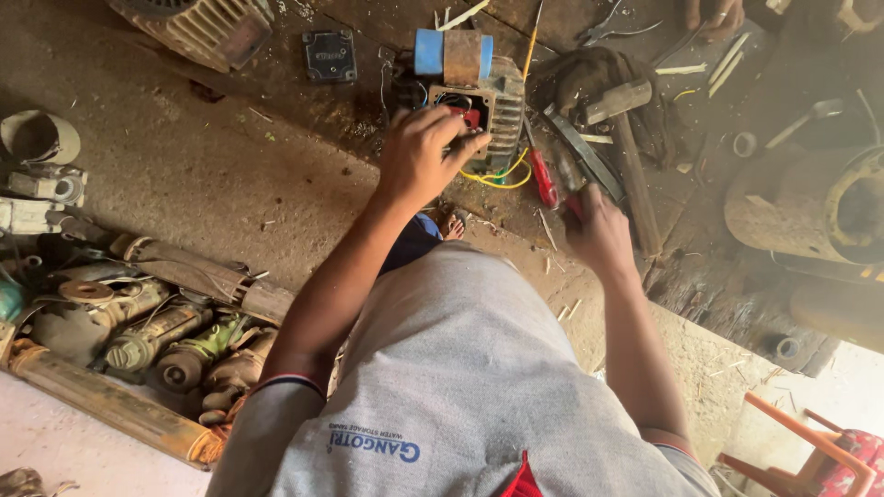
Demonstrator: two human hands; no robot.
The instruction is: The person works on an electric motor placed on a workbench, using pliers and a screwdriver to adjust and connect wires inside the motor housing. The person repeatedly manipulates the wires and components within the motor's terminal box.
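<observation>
Motor housing point(493, 106), ribbed grey metal with an open terminal box, sits on the dusty workshop floor point(230, 184) under the left hand point(419, 156), whose fingers curl onto the box's edge. Yellow wires point(497, 177) loop out beneath. Right hand point(599, 230) is closed on a red-handled tool; its tip is hidden. One red screwdriver point(543, 178) lies between the hands, one wooden-handled hammer point(626, 138) just beyond. A square black cover plate point(330, 55) lies apart, and rusty pump parts point(157, 331) are heaped alongside.

Grey short-sleeved shirt, striped cuffs
</observation>
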